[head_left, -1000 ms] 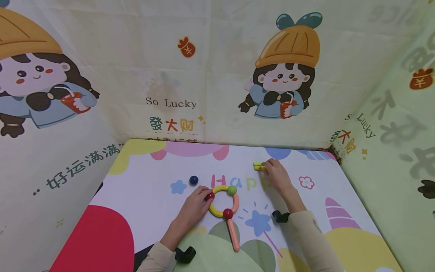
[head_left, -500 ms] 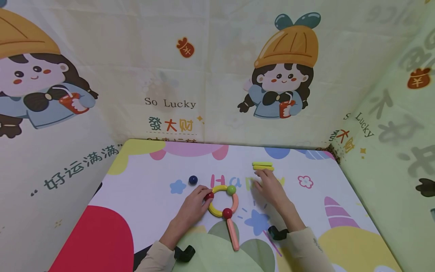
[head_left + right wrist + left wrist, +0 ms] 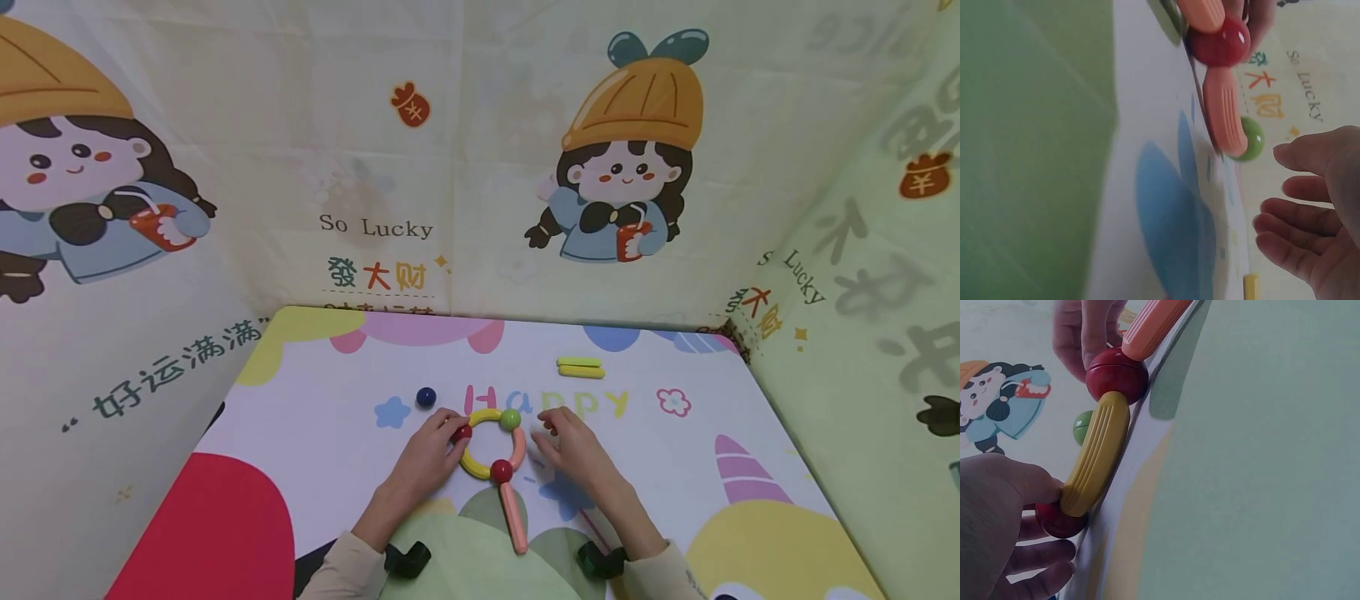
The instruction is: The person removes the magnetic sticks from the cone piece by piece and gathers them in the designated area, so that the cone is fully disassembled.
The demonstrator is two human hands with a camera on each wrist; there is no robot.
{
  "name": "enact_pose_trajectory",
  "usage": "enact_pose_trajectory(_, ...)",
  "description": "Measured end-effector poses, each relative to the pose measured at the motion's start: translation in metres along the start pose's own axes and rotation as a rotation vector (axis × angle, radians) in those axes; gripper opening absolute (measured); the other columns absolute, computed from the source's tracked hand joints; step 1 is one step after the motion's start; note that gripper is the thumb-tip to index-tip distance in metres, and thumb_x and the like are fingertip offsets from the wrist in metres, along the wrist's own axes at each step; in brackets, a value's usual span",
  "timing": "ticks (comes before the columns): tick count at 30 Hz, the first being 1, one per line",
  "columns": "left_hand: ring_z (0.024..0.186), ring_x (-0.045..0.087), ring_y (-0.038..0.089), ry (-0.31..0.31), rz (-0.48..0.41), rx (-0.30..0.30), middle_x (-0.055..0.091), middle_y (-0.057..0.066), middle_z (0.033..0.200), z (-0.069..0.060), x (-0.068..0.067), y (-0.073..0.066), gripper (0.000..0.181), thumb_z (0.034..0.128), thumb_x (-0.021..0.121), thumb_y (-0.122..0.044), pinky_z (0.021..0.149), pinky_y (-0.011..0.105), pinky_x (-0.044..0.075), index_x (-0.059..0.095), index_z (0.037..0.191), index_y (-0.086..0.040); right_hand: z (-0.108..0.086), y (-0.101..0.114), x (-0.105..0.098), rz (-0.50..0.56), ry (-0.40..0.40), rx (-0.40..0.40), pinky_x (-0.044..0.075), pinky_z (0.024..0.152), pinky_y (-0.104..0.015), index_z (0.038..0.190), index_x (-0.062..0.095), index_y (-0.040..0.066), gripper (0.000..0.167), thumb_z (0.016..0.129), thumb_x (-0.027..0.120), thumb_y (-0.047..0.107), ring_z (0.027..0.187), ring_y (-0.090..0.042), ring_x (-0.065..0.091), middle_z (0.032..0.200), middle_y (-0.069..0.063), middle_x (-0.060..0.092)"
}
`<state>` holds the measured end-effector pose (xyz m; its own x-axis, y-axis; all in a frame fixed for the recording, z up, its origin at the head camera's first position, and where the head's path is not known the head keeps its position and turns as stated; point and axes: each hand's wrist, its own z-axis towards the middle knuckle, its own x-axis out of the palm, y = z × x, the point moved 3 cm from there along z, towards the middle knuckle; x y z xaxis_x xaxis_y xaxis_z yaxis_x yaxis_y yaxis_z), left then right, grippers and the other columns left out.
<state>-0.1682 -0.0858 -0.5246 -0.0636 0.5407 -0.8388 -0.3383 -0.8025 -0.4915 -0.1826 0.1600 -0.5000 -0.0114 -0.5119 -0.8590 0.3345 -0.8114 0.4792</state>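
Presently find red ball (image 3: 1063, 525) pinched by left hand (image 3: 426, 452), mostly covered in head view, at left side of yellow-and-coral ring (image 3: 473, 466) on printed tabletop (image 3: 330, 442). Note slackly spread right hand (image 3: 576, 452) near coral arc (image 3: 520, 448), apart. Record yellow stick (image 3: 1252, 287) cropped by right wrist view's edge.

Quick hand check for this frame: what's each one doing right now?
Left hand: holding the leftmost red ball.
Right hand: open, holding nothing.
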Motion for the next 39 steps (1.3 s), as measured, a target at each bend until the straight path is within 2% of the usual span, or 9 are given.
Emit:
enact_pose_trajectory(7,0.105,0.062,0.011,-0.007,0.004,0.007,0.062,-0.001,0.116,0.0,0.001,0.0,0.036,0.0927,0.072,-0.024,0.091,0.028,0.058,0.068,0.127,-0.013,-0.016,0.013,0.004,0.056,0.05,0.043,0.057,0.075,-0.025,0.109,0.067,0.007,0.026,0.089,0.076,0.019,0.083,-0.011,0.058,0.095,0.001,0.063)
enact_pose_trajectory(13,0.107,0.062,0.013,-0.013,0.007,0.012,0.062,0.0,0.118,0.0,0.0,-0.001,0.037,0.0926,0.073,-0.024,0.092,0.029,0.059,0.068,0.127,-0.012,-0.028,0.022,0.012,0.077,0.071,0.008,0.055,0.07,-0.021,0.102,0.068,0.009,0.02,0.089,0.076,0.021,0.079,-0.01,0.058,0.09,0.002,0.062)
enact_pose_trajectory(16,0.11,0.062,0.014,-0.011,0.012,0.017,0.063,0.001,0.12,0.0,0.0,-0.001,0.038,0.0923,0.073,-0.024,0.092,0.03,0.058,0.067,0.128,-0.013,-0.034,0.026,0.016,0.097,0.123,0.01,0.052,0.066,-0.018,0.099,0.069,0.012,0.018,0.091,0.074,0.027,0.075,-0.007,0.054,0.087,0.005,0.06)
enact_pose_trajectory(21,0.114,0.062,0.016,-0.016,0.018,0.03,0.063,0.002,0.123,-0.001,0.0,0.0,0.038,0.0926,0.073,-0.025,0.093,0.031,0.058,0.067,0.129,-0.013,-0.04,0.031,0.025,0.119,0.231,0.019,0.046,0.061,-0.016,0.096,0.069,0.017,0.027,0.091,0.071,0.044,0.07,-0.002,0.048,0.081,0.011,0.054)
enact_pose_trajectory(25,0.115,0.062,0.017,-0.039,0.02,0.053,0.065,0.001,0.126,-0.001,0.001,0.001,0.039,0.0924,0.073,-0.024,0.095,0.032,0.057,0.067,0.129,-0.013,-0.043,0.036,0.029,0.103,0.257,-0.026,0.04,0.055,-0.016,0.088,0.064,0.019,0.033,0.089,0.071,0.051,0.064,0.0,0.044,0.076,0.011,0.05)
enact_pose_trajectory(29,0.113,0.063,0.017,-0.058,0.026,0.077,0.067,0.001,0.125,-0.002,0.002,0.001,0.038,0.0918,0.073,-0.023,0.095,0.033,0.057,0.069,0.128,-0.013,-0.045,0.038,0.031,0.098,0.238,-0.061,0.037,0.053,-0.015,0.082,0.06,0.02,0.029,0.089,0.073,0.045,0.06,0.0,0.041,0.074,0.01,0.047)
enact_pose_trajectory(32,0.111,0.063,0.017,-0.048,0.029,0.073,0.067,0.001,0.123,-0.002,0.002,0.001,0.036,0.0921,0.073,-0.023,0.095,0.032,0.057,0.069,0.127,-0.014,-0.045,0.039,0.031,0.088,0.235,-0.069,0.038,0.053,-0.015,0.081,0.06,0.02,0.024,0.089,0.073,0.038,0.061,0.0,0.041,0.074,0.01,0.047)
enact_pose_trajectory(39,0.104,0.062,0.014,-0.015,0.007,0.057,0.064,0.0,0.114,-0.005,-0.002,0.002,0.033,0.0915,0.074,-0.023,0.093,0.032,0.058,0.07,0.122,-0.011,-0.042,0.038,0.025,0.024,0.243,-0.023,0.042,0.056,-0.016,0.086,0.066,0.015,0.015,0.087,0.073,0.029,0.064,-0.002,0.045,0.075,0.009,0.051)
